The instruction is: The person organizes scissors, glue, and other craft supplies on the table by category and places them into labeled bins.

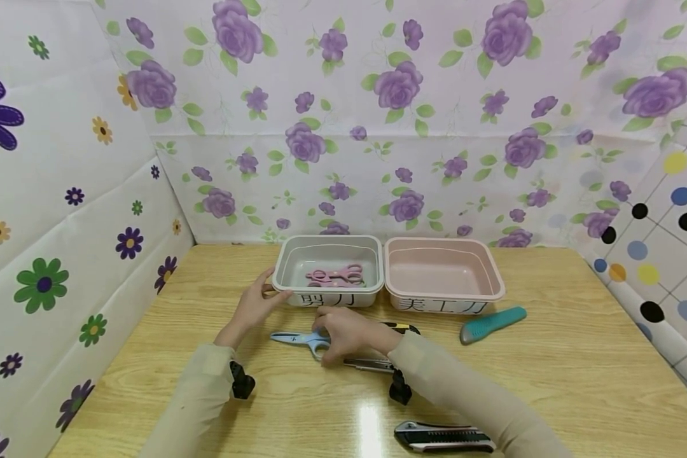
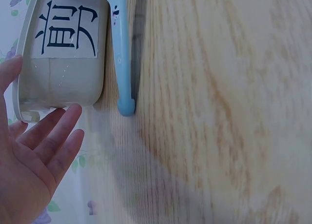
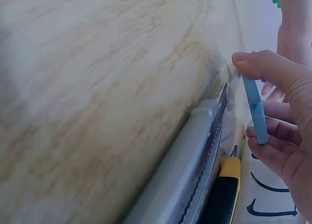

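My left hand holds the left front corner of a grey plastic bin, thumb at the front rim and fingers by the side wall. Pink scissors lie inside that bin. Just in front of it, my right hand grips the handles of light blue scissors, whose blades point left. The left wrist view shows the scissors edge-on beside the bin. Close to the right hand are a silver utility knife and a yellow-and-black utility knife, both partly covered by the hand or sleeve in the head view.
A pink bin with a character label adjoins the grey one on the right. To its front right lies a teal utility knife. A black-and-silver utility knife lies near the front, partly under the right forearm. Patterned cloth stands behind the table.
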### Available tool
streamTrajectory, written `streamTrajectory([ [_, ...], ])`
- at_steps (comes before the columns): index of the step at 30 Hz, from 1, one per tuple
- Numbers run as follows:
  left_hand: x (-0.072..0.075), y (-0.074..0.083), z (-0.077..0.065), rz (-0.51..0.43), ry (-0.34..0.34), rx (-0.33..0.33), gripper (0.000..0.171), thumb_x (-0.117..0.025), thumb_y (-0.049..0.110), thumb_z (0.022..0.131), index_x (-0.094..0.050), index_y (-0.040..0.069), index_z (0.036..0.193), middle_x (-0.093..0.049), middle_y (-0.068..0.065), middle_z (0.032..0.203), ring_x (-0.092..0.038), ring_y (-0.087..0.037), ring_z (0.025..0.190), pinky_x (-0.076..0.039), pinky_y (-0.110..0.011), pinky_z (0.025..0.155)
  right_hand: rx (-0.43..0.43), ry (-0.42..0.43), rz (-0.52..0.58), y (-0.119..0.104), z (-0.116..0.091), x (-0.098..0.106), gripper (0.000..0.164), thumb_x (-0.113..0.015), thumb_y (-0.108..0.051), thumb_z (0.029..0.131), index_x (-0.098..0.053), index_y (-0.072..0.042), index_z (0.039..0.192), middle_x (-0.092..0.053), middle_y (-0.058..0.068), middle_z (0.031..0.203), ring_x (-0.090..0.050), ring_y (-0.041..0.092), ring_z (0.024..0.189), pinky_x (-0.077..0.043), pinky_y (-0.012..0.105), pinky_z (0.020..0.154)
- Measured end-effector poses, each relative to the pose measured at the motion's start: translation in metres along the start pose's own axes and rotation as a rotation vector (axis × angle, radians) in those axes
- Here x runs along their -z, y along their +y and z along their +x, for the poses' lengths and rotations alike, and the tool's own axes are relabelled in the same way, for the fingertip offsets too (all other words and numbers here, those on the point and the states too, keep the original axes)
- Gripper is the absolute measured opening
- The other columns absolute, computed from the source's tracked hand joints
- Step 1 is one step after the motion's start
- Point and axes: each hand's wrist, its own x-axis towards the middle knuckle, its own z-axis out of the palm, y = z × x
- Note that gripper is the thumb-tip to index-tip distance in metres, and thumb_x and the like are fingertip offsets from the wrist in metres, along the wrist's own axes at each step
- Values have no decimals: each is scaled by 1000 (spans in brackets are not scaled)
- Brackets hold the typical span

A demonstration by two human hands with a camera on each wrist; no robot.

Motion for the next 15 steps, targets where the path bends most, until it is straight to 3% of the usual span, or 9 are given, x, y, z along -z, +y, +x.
streamTrajectory([
  [15,-1,1,0,16,15,16,75,-63,40,84,-27,12,143,-57,-22,118,-57,-34,105,-47,-48,83,-3,-2,32,1,-14,4,52,-78,-35,68,-63,-5,109,-51,3,106,-47,5,77,-41,14,65],
])
